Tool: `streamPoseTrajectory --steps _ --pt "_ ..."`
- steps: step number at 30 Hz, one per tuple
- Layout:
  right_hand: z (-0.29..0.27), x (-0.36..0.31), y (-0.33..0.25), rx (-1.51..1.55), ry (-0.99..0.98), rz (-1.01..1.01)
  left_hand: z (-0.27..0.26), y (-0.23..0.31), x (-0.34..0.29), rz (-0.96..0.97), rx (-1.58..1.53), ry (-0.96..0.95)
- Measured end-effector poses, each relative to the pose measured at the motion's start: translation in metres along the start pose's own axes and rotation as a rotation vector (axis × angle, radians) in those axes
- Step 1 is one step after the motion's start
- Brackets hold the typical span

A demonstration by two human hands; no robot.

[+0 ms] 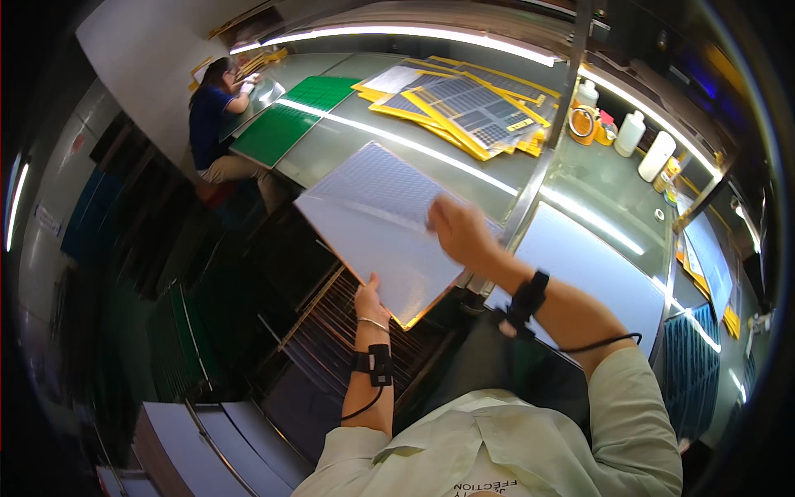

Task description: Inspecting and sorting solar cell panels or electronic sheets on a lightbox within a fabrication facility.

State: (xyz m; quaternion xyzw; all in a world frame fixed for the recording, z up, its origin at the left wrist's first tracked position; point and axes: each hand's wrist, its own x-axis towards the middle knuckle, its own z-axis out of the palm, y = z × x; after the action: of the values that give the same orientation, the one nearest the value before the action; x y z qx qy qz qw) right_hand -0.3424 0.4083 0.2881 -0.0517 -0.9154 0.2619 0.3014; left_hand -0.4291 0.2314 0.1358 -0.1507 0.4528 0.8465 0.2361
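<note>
A pale bluish-white rectangular panel (pixel 364 240) with thin copper-coloured edges is tilted in front of me, its far part finely patterned and its near part smoother and shiny. My left hand (pixel 372 301) grips its near left edge, thumb on top, fingers hidden underneath. Over the panel's right side is my right hand (pixel 460 233), closed and slightly blurred; whatever its fingers may pinch is too small to tell. On the bench to my right lies another pale panel (pixel 592 269), below my right forearm.
On the bench lie a green panel (pixel 302 124) and a pile of yellow-edged printed sheets (pixel 468 108). White bottles (pixel 631 133) and tape rolls (pixel 582 124) stand at the right. A metal post (pixel 542 170) rises nearby. A co-worker (pixel 214 116) sits far left. A slatted rack (pixel 327 319) is below.
</note>
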Motion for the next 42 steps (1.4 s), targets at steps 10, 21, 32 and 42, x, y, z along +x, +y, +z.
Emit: streamPoseTrajectory --steps 10,21,32,42 --pt "-0.213 0.021 -0.043 -0.359 0.425 -0.375 0.009 0.0 0.022 0.09 0.2 0.011" --pt "-0.218 -0.313 0.01 0.237 0.421 0.681 0.099 0.005 -0.084 -0.54 0.13 -0.746" --pt "-0.196 -0.45 0.002 0.604 0.782 1.379 0.096 -0.072 -0.105 -0.254 0.852 -0.482" --pt "-0.221 -0.457 0.021 0.105 0.884 1.347 0.101 -0.097 -0.127 0.095 1.022 -0.596"
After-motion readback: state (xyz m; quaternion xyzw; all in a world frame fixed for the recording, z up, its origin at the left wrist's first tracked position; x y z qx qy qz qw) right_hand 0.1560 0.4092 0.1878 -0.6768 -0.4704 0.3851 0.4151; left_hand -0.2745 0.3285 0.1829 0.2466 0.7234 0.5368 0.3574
